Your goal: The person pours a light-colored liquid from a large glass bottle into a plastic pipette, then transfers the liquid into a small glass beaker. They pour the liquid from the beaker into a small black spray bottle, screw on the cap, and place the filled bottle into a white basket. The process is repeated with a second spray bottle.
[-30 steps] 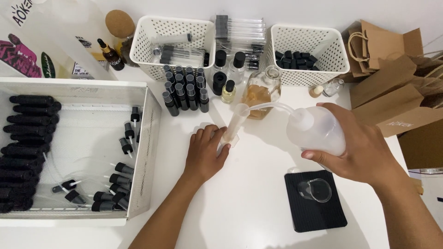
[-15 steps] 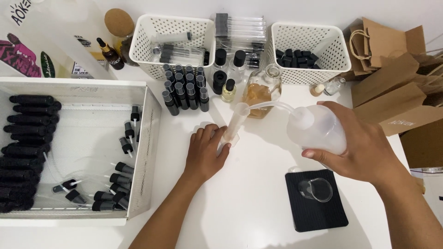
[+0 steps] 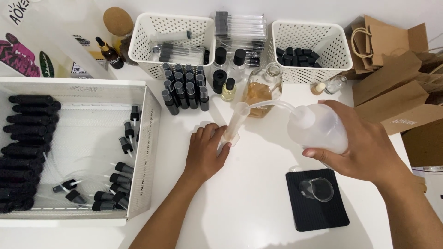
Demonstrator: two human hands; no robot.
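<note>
Translucent squeeze bottle (image 3: 318, 129) clamped in right hand (image 3: 364, 147), left hand (image 3: 205, 150) grip around clear tube (image 3: 232, 127).

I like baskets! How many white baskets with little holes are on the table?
2: the left basket behind the black-capped vials, the right basket beside the paper bags.

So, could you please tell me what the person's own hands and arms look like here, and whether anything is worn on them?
Both arms are bare as far as the picture shows: no sleeves, gloves, watch or rings can be seen on the left hand or the right hand. The fingernails are short and unpainted.
</note>
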